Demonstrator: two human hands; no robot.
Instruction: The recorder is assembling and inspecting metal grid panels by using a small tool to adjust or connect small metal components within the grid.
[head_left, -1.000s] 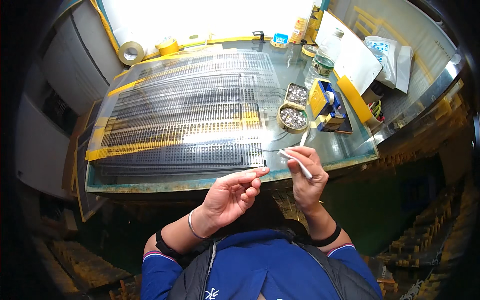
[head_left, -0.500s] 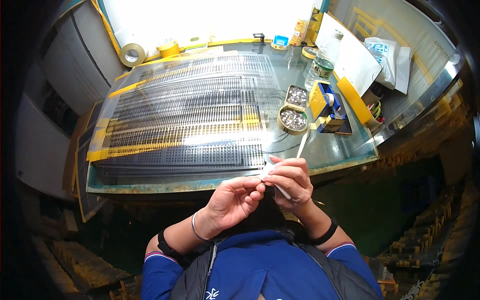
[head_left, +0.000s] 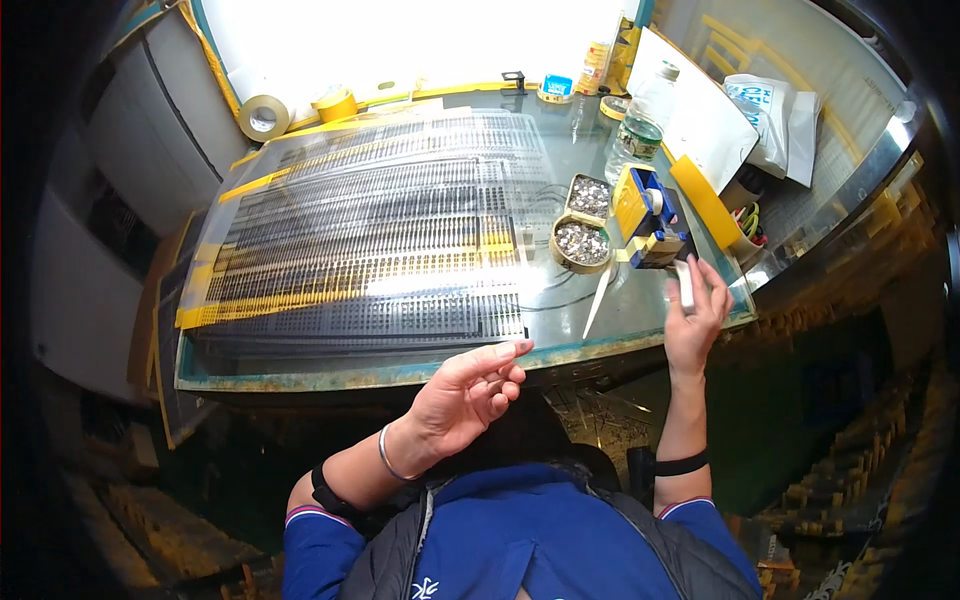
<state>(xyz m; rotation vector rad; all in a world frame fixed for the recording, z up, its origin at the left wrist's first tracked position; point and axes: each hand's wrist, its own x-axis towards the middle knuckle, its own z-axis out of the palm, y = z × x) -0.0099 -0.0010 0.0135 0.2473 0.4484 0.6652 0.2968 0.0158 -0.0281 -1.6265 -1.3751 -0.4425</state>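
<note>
White slim strip of soft-looking material [head_left: 685,288] lies between the thumb and fingers of the right hand [head_left: 696,322], which are nearly closed around it, well to the right of the left hand [head_left: 462,402]. The strip sits just in front of a yellow-and-blue tape dispenser [head_left: 634,208], above the glossy grey surface [head_left: 645,310]. The left hand's thumb and forefinger come together, other fingers loosely curled; a tiny dark spot [head_left: 523,346] shows at their tips, whether held I cannot tell.
</note>
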